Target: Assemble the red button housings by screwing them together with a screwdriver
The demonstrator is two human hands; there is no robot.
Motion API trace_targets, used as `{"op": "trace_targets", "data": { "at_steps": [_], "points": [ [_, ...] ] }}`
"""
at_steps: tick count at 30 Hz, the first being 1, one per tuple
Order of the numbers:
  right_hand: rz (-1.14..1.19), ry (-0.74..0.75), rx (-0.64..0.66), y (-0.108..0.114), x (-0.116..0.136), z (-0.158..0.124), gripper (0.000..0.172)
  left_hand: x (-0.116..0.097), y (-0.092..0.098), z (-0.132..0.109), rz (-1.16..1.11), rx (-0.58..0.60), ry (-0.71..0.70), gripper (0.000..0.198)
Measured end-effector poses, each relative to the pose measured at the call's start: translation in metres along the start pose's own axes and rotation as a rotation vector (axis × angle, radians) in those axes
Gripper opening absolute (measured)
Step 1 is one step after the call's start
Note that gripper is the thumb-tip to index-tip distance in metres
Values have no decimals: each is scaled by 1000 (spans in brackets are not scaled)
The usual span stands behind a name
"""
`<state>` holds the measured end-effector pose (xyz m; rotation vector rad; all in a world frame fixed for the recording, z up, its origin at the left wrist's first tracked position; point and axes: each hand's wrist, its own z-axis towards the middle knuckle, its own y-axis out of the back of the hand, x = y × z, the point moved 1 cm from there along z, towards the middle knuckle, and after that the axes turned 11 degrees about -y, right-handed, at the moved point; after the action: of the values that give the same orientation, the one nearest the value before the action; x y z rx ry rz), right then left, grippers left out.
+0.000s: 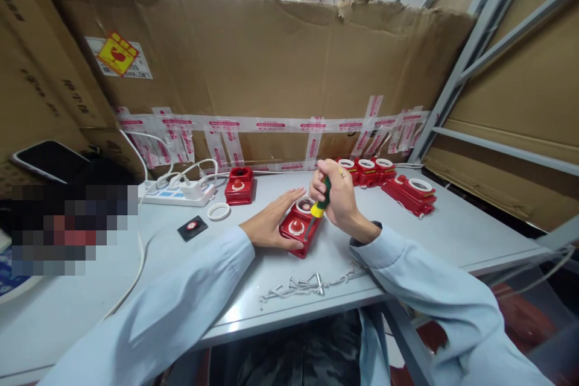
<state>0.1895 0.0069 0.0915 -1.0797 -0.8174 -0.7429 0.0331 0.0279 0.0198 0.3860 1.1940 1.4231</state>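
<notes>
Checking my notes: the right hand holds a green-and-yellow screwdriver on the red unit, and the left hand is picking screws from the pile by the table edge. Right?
No. The head view shows the left hand flat against the red unit, away from the screws. The right hand does hold the screwdriver on that unit.

Glossy red plastic is shown by the box [296,240], against which the left hand [271,223] is laid flat. The screwdriver [319,206] gripped in the right hand [339,196] is made with a smooth green-and-yellow plastic handle and a thin metal shaft. At six o'clock of the box, bright bare-metal screws [307,284] are heaped. The tabletop [452,235] is smooth, pale grey and faintly shiny. At twelve o'clock, matt brown cardboard [271,54] is seen, creased and rough-edged, crossed by glossy printed tape [271,125]. The sleeves [181,301] are of soft light-blue cloth.
</notes>
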Motion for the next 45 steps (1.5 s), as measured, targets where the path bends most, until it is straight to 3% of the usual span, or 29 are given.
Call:
{"op": "trace_targets", "data": {
  "at_steps": [9, 15, 19, 23, 27, 30, 37, 39, 40, 42, 45],
  "points": [
    [-28, 26, -44, 2, 1, -7, 33, -4, 6, 6, -26, -13, 30, 101],
    [-201, 151, -30, 1, -4, -13, 30, -2, 4, 1, 69, -35, 12, 100],
    [-600, 251, -7, -5, 2, -25, 22, -1, 2, -6, 158, -64, 65, 109],
    [-1297, 352, -51, -17, 21, -31, 23, -3, 0, -10, 161, -107, 75, 105],
    [-1847, 304, -138, -27, 41, -21, 32, -4, 0, -11, 127, -129, 96, 105],
    [-1928, 231, 82, -31, 52, -14, 24, -5, 1, -10, 112, -120, 97, 103],
    [-1737, 137, 738, -29, 80, -6, 16, -8, 2, -8, 118, -115, 93, 101],
    [-1707, 81, 801, -27, 85, -5, 18, -8, 2, -8, 121, -114, 91, 102],
    [-1721, 53, 757, -26, 86, -6, 19, -8, 2, -8, 125, -116, 92, 101],
    [-1804, 34, 537, -26, 84, -6, 25, -9, 2, -8, 132, -116, 92, 99],
    [-1906, 122, 245, -28, 76, -8, 39, -10, 3, -8, 138, -113, 96, 100]
  ]
}}
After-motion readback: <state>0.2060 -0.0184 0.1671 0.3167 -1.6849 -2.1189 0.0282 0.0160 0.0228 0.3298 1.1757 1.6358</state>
